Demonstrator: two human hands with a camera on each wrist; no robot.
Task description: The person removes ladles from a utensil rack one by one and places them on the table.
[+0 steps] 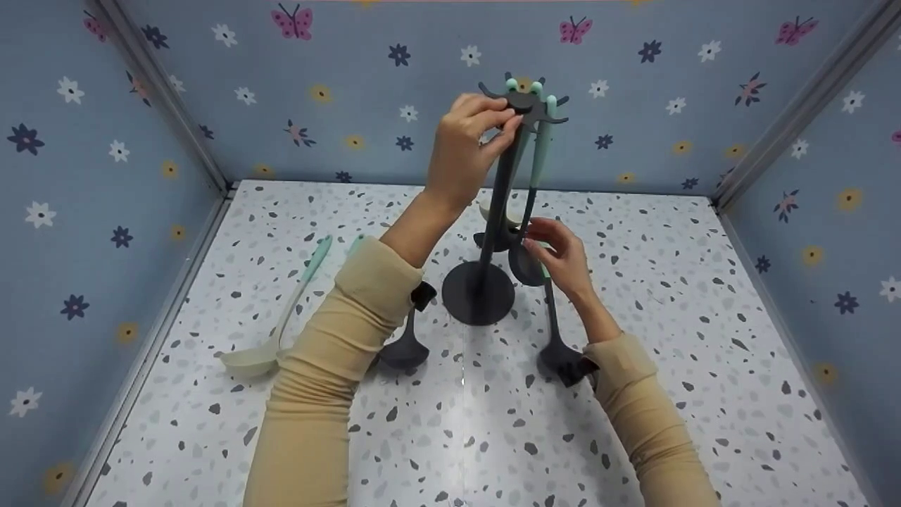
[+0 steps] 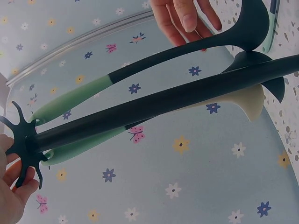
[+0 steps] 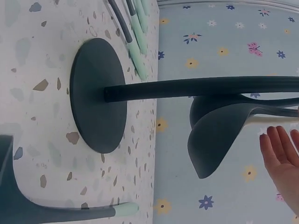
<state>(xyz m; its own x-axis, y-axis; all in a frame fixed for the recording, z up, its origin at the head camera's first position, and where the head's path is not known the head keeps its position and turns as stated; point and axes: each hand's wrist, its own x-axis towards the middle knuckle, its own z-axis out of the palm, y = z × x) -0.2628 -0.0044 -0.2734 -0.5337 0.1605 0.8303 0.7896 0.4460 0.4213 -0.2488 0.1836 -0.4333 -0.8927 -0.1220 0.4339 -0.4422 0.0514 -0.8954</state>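
Observation:
My left hand (image 1: 461, 144) pinches the top of a black utensil stand (image 1: 479, 299), at its ring of curved hooks. From one hook hangs a black ladle (image 1: 526, 264) with a mint handle. Close beside its lower shaft is my right hand (image 1: 563, 257), fingers loosely bent and, in the right wrist view, apart from the ladle. Behind the pole hang another black utensil (image 2: 275, 88) and a cream one (image 2: 252, 100), partly hidden by the pole and the front ladle.
On the speckled table (image 1: 493, 436) lie a cream ladle (image 1: 250, 360) at the left, a black utensil (image 1: 405, 352) beside my left sleeve, and another black one (image 1: 559, 352) by my right wrist. Flowered panels (image 1: 422, 42) enclose the back and sides.

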